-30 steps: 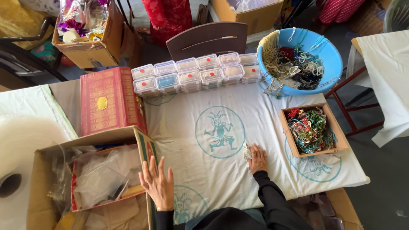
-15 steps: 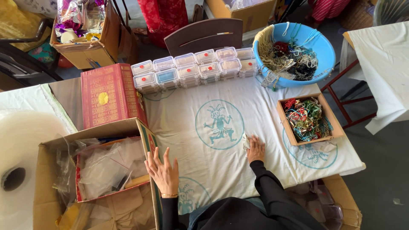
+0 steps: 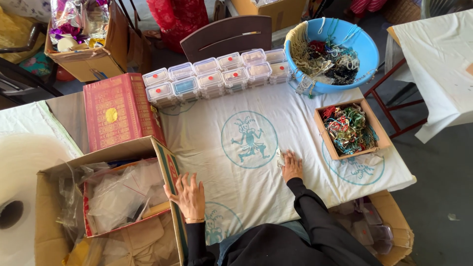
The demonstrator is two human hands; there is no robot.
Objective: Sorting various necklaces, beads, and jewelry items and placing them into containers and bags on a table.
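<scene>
My left hand (image 3: 189,196) rests with fingers spread on the white cloth, touching the flap of a cardboard box (image 3: 167,165) that holds clear plastic bags (image 3: 123,194). My right hand (image 3: 291,166) lies flat on the white printed cloth (image 3: 276,123), its fingertips on a small pale item (image 3: 280,157) that I cannot make out. Both arms wear black sleeves. A blue figure print (image 3: 249,139) sits between the hands and the far row of boxes.
Two rows of small clear lidded boxes (image 3: 217,74) line the far edge. A red patterned box (image 3: 118,111) lies at left, a blue basin of beads (image 3: 331,51) at back right, a small cardboard tray of colourful strings (image 3: 351,129) at right. A chair (image 3: 226,37) stands behind.
The view has shifted slightly. Both hands stay in nearly the same places on the cloth, the right one still over the small pale item.
</scene>
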